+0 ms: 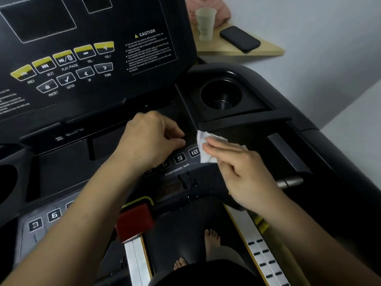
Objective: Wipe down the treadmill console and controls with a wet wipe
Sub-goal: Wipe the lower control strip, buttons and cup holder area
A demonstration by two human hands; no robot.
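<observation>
- While our right hand point(243, 172) pinches the crumpled wet wipe point(206, 149) beside the "12" speed key point(194, 152), we should flatten it first.
- Our left hand point(152, 139), loosely curled and empty, rests above the keys.

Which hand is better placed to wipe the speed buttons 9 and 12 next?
The right hand, probably. It holds the wet wipe, which lies beside the 12 button. The left hand carries no wipe and partly covers that button row.
</observation>
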